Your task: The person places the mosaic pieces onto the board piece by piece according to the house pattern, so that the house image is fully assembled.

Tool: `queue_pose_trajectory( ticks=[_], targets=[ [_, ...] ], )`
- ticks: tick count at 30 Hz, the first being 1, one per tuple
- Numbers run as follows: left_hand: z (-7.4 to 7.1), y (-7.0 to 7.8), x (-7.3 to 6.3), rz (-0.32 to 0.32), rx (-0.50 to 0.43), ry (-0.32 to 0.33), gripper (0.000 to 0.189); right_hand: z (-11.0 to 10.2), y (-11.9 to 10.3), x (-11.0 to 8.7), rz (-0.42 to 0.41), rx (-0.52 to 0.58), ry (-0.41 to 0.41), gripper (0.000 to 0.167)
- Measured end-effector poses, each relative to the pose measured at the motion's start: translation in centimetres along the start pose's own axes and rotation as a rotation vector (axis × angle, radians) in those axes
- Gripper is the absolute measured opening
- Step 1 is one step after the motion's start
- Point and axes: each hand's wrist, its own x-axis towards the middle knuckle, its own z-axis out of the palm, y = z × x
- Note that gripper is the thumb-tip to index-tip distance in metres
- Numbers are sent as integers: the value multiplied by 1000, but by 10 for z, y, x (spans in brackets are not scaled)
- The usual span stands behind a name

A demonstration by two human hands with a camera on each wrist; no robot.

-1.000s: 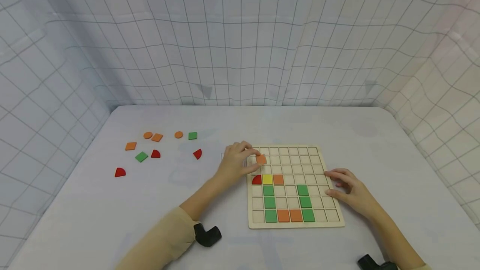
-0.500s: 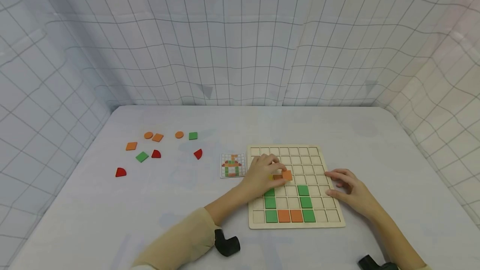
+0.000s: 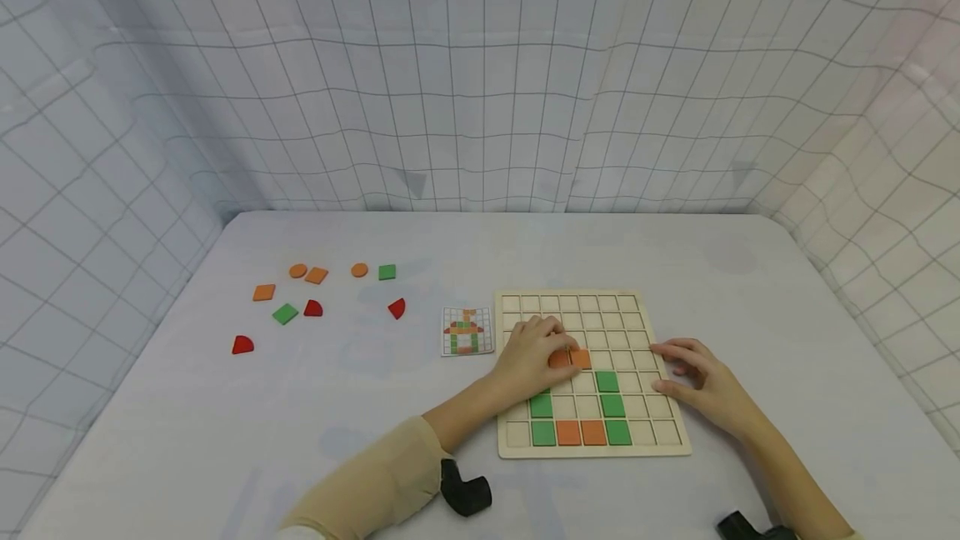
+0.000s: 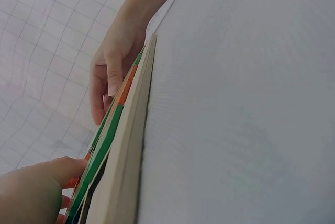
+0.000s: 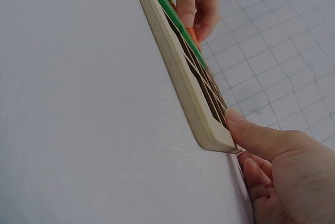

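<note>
The wooden grid board lies flat on the table, holding green and orange square tiles in some cells. My left hand is over its middle-left, thumb and index finger pinching an orange square tile. That tile sits at a cell just right of another orange tile. The hand hides the tiles to its left. My right hand rests at the board's right edge, index fingertip and thumb touching the rim apart from each other. In the right wrist view, the right thumb lies against the board's edge.
Left of the board lies a small pattern card with a coloured grid picture. Farther left are scattered loose pieces: orange circles, orange squares, green squares and red quarter-circles. A gridded curtain stands behind the table.
My left hand has carried the orange tile from the board's upper left down and right to the row with the other orange tile, uncovering the pattern card. The right hand has stayed put.
</note>
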Motion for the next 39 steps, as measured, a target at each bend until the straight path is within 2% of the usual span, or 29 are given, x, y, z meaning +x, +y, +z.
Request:
queue_pose_trajectory(
  ticks=[9, 24, 29, 33, 39],
  targets=[
    [-1, 0, -1, -7, 3, -2, 24, 0, 2, 0, 8, 7, -6, 46],
    [-2, -1, -1, -11, -50, -2, 25, -1, 2, -1, 17, 29, -13, 46],
    [-9, -3, 1, -32, -92, 35, 28, -1, 2, -1, 27, 9, -17, 46],
    [-22, -17, 3, -76, -133, 91, 29, -1, 2, -1, 28, 2, -20, 46],
    [-51, -57, -5, -202, -174, 213, 32, 0, 2, -1, 9, 2, -12, 46]
  ],
)
